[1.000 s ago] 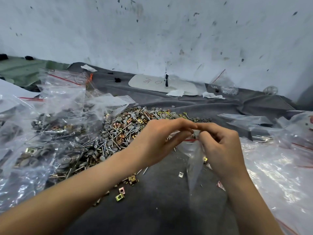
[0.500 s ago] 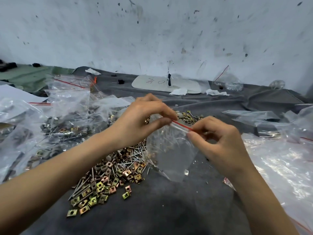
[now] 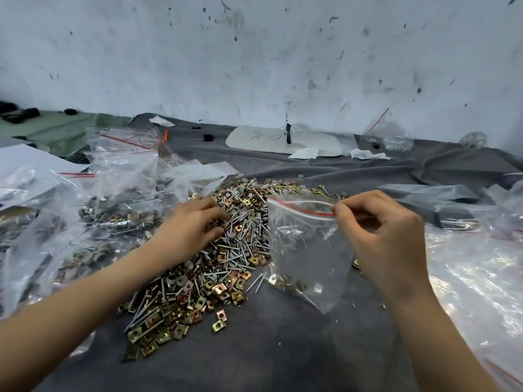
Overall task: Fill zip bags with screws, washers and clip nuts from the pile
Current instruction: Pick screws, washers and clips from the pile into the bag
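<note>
While the right hand [image 3: 387, 244] pinches the zip bag [image 3: 305, 250] between thumb and first finger, right on its red strip, the bag hangs down below those fingers, its mouth gaping open. The left hand [image 3: 186, 224] lies on the pile [image 3: 215, 273] of screws, washers and clip nuts, just left of the bag. Its fingers are bent and close together, tips dug in among the screws — I cannot tell if they hold any.
</note>
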Available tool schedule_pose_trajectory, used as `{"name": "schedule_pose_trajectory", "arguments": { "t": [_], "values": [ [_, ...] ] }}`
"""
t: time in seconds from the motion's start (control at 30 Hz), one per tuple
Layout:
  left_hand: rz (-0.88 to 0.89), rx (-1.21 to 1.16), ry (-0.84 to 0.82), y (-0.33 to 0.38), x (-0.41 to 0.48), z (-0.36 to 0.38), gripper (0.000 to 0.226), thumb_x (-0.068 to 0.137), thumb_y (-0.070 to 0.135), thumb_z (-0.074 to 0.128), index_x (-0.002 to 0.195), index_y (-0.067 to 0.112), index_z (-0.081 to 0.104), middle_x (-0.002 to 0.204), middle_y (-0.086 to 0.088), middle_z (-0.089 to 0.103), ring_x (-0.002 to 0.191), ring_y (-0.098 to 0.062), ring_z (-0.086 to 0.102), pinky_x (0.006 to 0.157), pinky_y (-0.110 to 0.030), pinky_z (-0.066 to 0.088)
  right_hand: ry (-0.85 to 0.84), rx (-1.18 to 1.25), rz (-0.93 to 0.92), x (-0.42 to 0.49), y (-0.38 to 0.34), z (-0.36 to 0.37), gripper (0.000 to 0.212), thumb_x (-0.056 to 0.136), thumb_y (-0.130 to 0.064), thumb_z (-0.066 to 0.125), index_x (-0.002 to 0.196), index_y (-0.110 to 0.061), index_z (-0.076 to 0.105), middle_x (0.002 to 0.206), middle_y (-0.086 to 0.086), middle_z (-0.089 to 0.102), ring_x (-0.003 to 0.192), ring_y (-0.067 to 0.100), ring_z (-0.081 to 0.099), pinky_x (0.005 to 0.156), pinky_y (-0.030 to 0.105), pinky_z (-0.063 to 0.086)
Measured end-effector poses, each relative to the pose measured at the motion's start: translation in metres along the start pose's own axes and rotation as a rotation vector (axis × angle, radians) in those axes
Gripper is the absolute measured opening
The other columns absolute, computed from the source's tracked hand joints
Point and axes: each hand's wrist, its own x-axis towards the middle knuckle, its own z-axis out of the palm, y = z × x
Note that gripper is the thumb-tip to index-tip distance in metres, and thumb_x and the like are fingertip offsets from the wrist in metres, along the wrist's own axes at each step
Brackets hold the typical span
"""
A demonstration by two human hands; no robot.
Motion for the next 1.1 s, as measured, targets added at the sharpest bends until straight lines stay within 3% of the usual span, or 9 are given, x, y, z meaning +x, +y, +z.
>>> {"name": "schedule_pose_trajectory", "arguments": {
  "t": [0.1, 0.4, 0.5, 0.6, 0.87, 0.97, 1.1],
  "values": [
    [0.022, 0.13, 0.054, -0.002, -0.002, 0.005, 0.035, 0.084, 0.023, 0.071, 0.119, 0.021, 0.064, 0.115, 0.001, 0.063, 0.109, -0.023, 0.058, 0.094, -0.042, 0.043, -0.038, 0.027, 0.001, -0.002, -0.001, 0.003, 0.022, 0.077, 0.003, 0.068, 0.08, -0.018, 0.069, 0.08, -0.011, 0.064, 0.075, 0.001, 0.061, 0.065, 0.003, 0.043],
    [0.056, 0.264, -0.006, -0.003, 0.007, 0.003, 0.042, 0.09, 0.03, 0.063, 0.131, 0.03, 0.052, 0.125, 0.009, 0.062, 0.122, -0.019, 0.048, 0.092, -0.036, 0.031, -0.046, 0.019, -0.013, -0.001, -0.003, 0.0, 0.023, 0.077, 0.004, 0.067, 0.081, -0.018, 0.07, 0.082, -0.011, 0.064, 0.076, 0.003, 0.061, 0.066, 0.007, 0.045],
    [0.048, 0.251, -0.043, -0.005, 0.008, 0.0, 0.044, 0.089, 0.025, 0.066, 0.131, 0.029, 0.052, 0.123, 0.007, 0.062, 0.118, -0.019, 0.052, 0.094, -0.037, 0.04, -0.05, 0.018, -0.003, -0.001, -0.003, 0.0, 0.023, 0.078, 0.004, 0.067, 0.081, -0.018, 0.07, 0.082, -0.009, 0.064, 0.078, 0.004, 0.061, 0.067, 0.007, 0.046],
    [0.023, 0.119, -0.061, -0.002, 0.008, -0.001, 0.044, 0.086, 0.015, 0.07, 0.127, 0.024, 0.056, 0.117, 0.001, 0.064, 0.108, -0.021, 0.059, 0.086, -0.037, 0.051, -0.055, 0.012, 0.002, -0.001, -0.002, -0.002, 0.023, 0.078, 0.005, 0.067, 0.081, -0.017, 0.07, 0.082, -0.009, 0.064, 0.077, 0.005, 0.061, 0.067, 0.008, 0.046],
    [0.0, 0.201, -0.08, -0.001, 0.005, -0.003, 0.033, 0.087, 0.023, 0.067, 0.116, 0.023, 0.052, 0.113, 0.005, 0.061, 0.104, -0.018, 0.057, 0.077, -0.033, 0.05, -0.079, 0.015, 0.015, -0.001, -0.003, -0.001, 0.022, 0.079, 0.004, 0.067, 0.083, -0.018, 0.07, 0.083, -0.01, 0.064, 0.078, 0.003, 0.06, 0.067, 0.005, 0.045],
    [-0.039, 0.121, -0.132, -0.003, 0.005, -0.005, 0.03, 0.087, 0.021, 0.068, 0.112, 0.021, 0.053, 0.111, 0.004, 0.062, 0.097, -0.014, 0.057, 0.084, -0.033, 0.052, -0.086, 0.02, 0.013, -0.001, -0.004, 0.0, 0.022, 0.079, 0.004, 0.067, 0.083, -0.018, 0.069, 0.083, -0.011, 0.064, 0.077, 0.001, 0.06, 0.065, 0.004, 0.044],
    [-0.092, -0.049, -0.072, -0.002, 0.003, -0.01, 0.026, 0.083, 0.016, 0.072, 0.099, 0.029, 0.056, 0.101, 0.012, 0.064, 0.087, -0.007, 0.058, 0.082, -0.033, 0.054, -0.091, 0.017, 0.012, -0.002, -0.003, 0.001, 0.022, 0.079, 0.005, 0.067, 0.082, -0.017, 0.069, 0.083, -0.011, 0.063, 0.077, -0.001, 0.06, 0.064, 0.003, 0.043]
  ]
}}
